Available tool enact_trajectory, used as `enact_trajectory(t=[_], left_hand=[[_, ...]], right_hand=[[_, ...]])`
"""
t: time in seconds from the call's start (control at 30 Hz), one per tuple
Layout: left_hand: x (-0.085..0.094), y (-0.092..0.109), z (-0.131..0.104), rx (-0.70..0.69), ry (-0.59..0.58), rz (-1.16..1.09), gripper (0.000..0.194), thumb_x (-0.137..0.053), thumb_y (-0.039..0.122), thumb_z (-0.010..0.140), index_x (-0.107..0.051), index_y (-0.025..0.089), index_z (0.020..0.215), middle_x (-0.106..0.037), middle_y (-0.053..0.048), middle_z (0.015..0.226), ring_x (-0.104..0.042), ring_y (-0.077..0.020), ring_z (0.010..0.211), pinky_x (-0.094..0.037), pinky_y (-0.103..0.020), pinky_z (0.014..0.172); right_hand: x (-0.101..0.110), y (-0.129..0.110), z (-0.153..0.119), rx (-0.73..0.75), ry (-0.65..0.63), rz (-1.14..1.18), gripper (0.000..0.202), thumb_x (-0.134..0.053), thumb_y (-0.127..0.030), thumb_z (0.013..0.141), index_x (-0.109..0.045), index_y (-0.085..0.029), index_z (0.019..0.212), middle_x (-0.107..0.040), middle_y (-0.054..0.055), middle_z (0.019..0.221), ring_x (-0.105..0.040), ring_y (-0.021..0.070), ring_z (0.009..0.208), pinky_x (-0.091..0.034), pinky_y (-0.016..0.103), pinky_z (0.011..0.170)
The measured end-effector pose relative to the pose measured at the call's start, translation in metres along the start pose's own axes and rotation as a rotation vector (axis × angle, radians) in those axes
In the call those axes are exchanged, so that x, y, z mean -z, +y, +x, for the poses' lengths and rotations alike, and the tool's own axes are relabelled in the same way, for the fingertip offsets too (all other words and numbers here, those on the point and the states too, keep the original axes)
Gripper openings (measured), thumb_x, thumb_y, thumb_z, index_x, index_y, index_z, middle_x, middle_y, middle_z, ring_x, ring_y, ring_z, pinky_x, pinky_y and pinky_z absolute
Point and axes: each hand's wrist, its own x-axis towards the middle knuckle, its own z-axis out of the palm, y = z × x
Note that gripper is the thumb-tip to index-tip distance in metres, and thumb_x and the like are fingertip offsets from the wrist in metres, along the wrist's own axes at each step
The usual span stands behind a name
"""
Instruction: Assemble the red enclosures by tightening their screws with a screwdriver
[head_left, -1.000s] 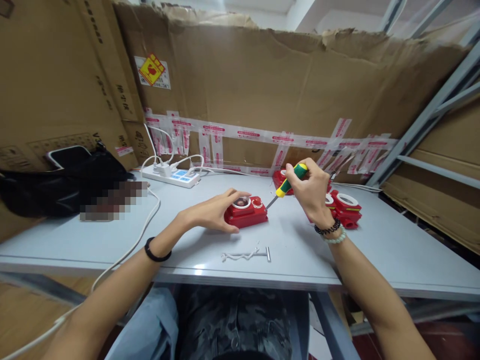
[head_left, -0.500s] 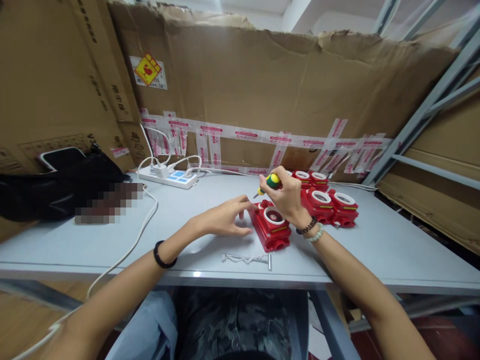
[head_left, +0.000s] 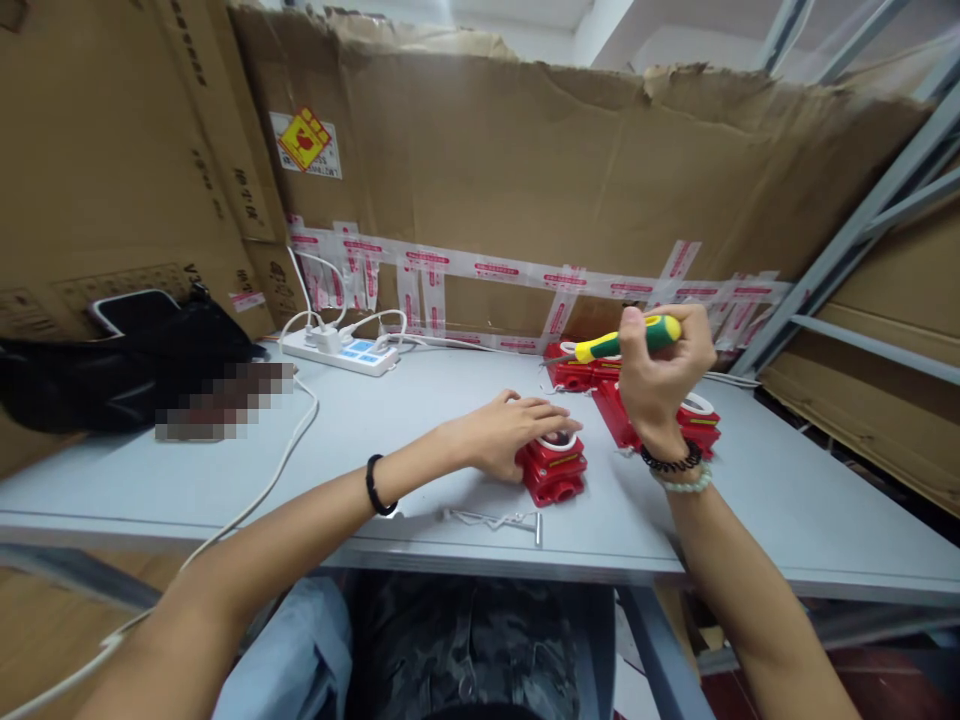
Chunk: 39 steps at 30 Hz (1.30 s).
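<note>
My left hand point(head_left: 514, 435) lies over the top and left side of a red box point(head_left: 556, 475) with a white ring, its fingers bent round the upper part. Raised to the right, my right hand point(head_left: 664, 375) grips a yellow and green screwdriver point(head_left: 634, 338), whose thin shaft points left. Beneath and behind that hand stand more red boxes with white rings, such as one at the right point(head_left: 701, 430) and one at the back point(head_left: 570, 374). A small metal bar with a white cord point(head_left: 538, 528) rests near the table's front edge.
A white power strip point(head_left: 341, 352) with plugs and cables is at the table's back left. Beside it are a black bag point(head_left: 142, 375) and a phone point(head_left: 139, 308). A white cable point(head_left: 281, 470) crosses the table's left part. Taped cardboard point(head_left: 487, 170) stands behind; a metal frame rises at right.
My right hand has moved right, away from the near red box, with the screwdriver. My left hand has shifted right from beside that box onto it.
</note>
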Motion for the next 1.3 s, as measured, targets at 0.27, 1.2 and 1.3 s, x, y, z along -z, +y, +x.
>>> enact_trajectory(t=[0.27,1.2,1.3], left_hand=[[0.008,-0.028,-0.032,0.309,0.096,0.074,0.073,-0.065,0.036,0.070,-0.037,0.021,0.135,-0.052,-0.013,0.124,-0.048,-0.0310,0.114,-0.037,-0.043,0.089],[0.028,-0.014,-0.050,0.135,0.180,-0.650,0.016,-0.069,0.026,0.078,-0.070,0.015,0.090,-0.072,-0.005,0.083,-0.064,-0.0132,0.074,-0.049,-0.023,0.070],[0.034,-0.020,-0.057,0.156,0.271,-0.682,0.018,-0.067,0.028,0.079,-0.069,0.014,0.091,-0.071,-0.005,0.082,-0.064,-0.0133,0.076,-0.049,-0.025,0.073]], right_hand=[[0.005,-0.004,0.000,-0.087,-0.008,0.131,0.019,-0.058,-0.032,0.082,-0.048,-0.021,0.070,-0.043,-0.005,0.060,-0.045,0.0097,0.049,-0.038,0.026,0.046],[0.001,0.005,-0.003,-0.333,-0.154,0.261,0.023,-0.058,-0.034,0.078,-0.048,-0.020,0.065,-0.041,-0.006,0.057,-0.039,0.0078,0.051,-0.038,0.022,0.049],[-0.001,0.010,-0.006,-0.450,-0.176,0.378,0.022,-0.060,-0.033,0.077,-0.047,-0.020,0.065,-0.041,-0.006,0.059,-0.041,0.0072,0.050,-0.040,0.022,0.049]])
